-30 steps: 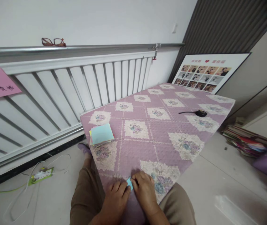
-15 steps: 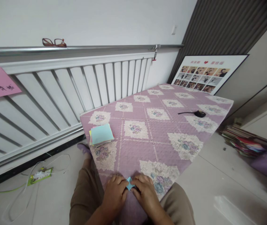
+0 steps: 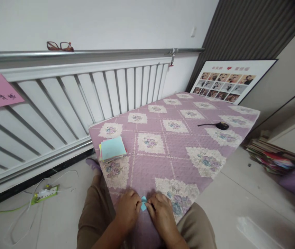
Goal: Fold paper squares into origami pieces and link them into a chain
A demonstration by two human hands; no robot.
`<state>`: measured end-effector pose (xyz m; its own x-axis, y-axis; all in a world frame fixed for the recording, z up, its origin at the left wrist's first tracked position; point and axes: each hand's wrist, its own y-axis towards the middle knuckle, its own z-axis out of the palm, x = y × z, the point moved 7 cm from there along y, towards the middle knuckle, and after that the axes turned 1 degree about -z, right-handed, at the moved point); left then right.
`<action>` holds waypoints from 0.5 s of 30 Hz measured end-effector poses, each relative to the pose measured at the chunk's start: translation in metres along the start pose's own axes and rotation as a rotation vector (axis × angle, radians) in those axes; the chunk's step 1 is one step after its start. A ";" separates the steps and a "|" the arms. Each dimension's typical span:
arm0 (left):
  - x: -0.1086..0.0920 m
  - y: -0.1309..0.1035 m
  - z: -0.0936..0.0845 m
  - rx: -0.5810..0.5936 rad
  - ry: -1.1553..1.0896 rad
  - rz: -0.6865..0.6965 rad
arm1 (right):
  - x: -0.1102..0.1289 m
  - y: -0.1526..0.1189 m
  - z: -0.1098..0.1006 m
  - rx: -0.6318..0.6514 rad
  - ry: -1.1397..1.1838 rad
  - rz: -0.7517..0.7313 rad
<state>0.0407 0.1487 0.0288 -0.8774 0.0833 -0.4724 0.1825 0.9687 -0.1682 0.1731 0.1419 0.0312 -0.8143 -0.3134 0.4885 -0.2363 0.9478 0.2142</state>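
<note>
A small folded piece of light blue paper [image 3: 143, 203] lies at the near edge of the table, between my two hands. My left hand [image 3: 128, 209] pinches its left side, fingers curled. On the other side my right hand [image 3: 160, 211] grips the right edge with thumb and fingers. The fingers cover both ends of the paper, so only its middle shows. Farther up on the left sits a stack of square paper sheets [image 3: 113, 148], a light blue one on top with yellow and pink edges beneath.
A purple floral tablecloth [image 3: 147, 169] covers the table. A black round object with a strap [image 3: 222, 126] lies at the far right. A white radiator [image 3: 105, 91] stands along the left, glasses [image 3: 60, 46] on the pipe above. A power strip [image 3: 45, 194] is on the floor.
My fingers have shifted slightly on the blue paper, and its visible part looks narrower and more upright. Both hands stay at the same spot.
</note>
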 end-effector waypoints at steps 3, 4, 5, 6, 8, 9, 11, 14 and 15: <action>0.003 0.003 0.000 0.038 0.016 -0.047 | 0.001 0.002 0.000 0.004 -0.032 0.013; 0.003 0.004 0.000 0.049 0.016 -0.058 | 0.001 0.002 0.000 0.005 -0.043 0.020; 0.003 0.005 -0.001 0.056 0.013 -0.064 | 0.001 0.003 0.000 0.005 -0.054 0.029; 0.003 0.005 -0.002 0.060 0.009 -0.066 | 0.001 0.003 0.000 0.004 -0.063 0.039; 0.002 0.005 -0.003 0.065 0.002 -0.055 | 0.000 0.004 0.000 -0.007 -0.080 0.055; 0.001 0.005 -0.004 0.068 0.004 -0.045 | 0.000 0.004 0.000 -0.015 -0.088 0.059; -0.001 0.005 -0.005 0.077 0.020 -0.039 | 0.000 0.005 0.001 -0.030 -0.105 0.066; 0.001 0.007 -0.005 0.085 0.066 -0.086 | 0.000 0.006 0.001 -0.033 -0.133 0.075; 0.001 0.009 -0.004 0.090 0.079 -0.102 | -0.001 0.007 0.001 -0.032 -0.143 0.079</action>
<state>0.0392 0.1583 0.0306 -0.9249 0.0074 -0.3802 0.1270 0.9484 -0.2905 0.1712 0.1488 0.0312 -0.8976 -0.2240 0.3798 -0.1533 0.9662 0.2074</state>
